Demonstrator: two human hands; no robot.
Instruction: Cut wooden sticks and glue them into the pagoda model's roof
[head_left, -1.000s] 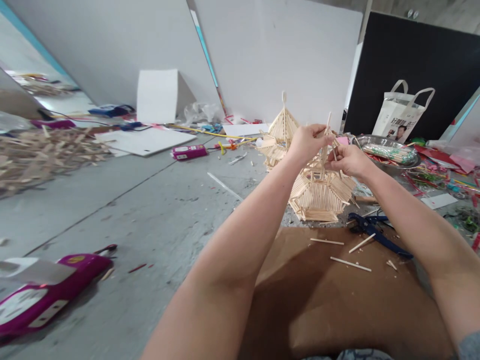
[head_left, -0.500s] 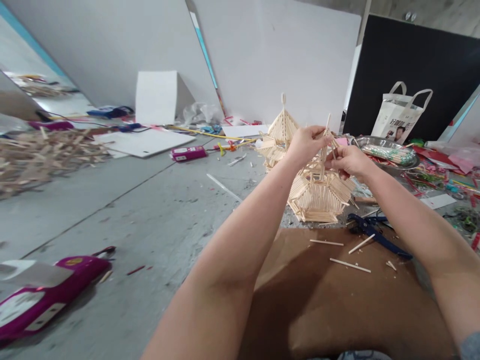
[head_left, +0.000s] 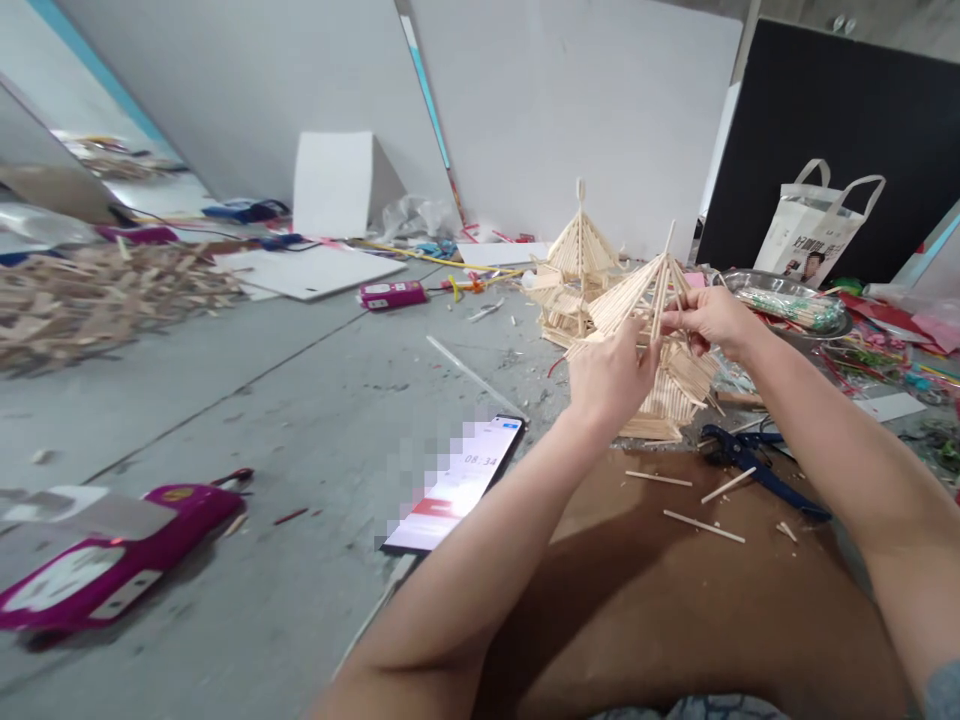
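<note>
A pointed roof of thin wooden sticks (head_left: 634, 295) sits on the nearer stick model (head_left: 664, 405). Low on the roof's front, my left hand (head_left: 611, 370) has its fingers closed at the sticks. My right hand (head_left: 701, 318) pinches at the roof's right side; what exactly lies between its fingertips is too small to make out. Behind and to the left stands another stick model (head_left: 581, 250) with a pointed roof and a loop on top. Loose sticks (head_left: 703, 526) lie on the brown sheet (head_left: 630, 590) in front.
Blue-handled cutters (head_left: 772, 478) lie under my right forearm. A lit phone (head_left: 469, 485) is beside my left forearm. Magenta power strips (head_left: 127, 550) and a wood scrap pile (head_left: 112, 295) are on the left. A metal tray (head_left: 795, 303) and a white bag (head_left: 814, 225) stand at the right.
My left hand has moved down from the top of the sticks to the roof's lower front. The roof's slanted left side now shows. The phone has come into view and the camera has shifted slightly.
</note>
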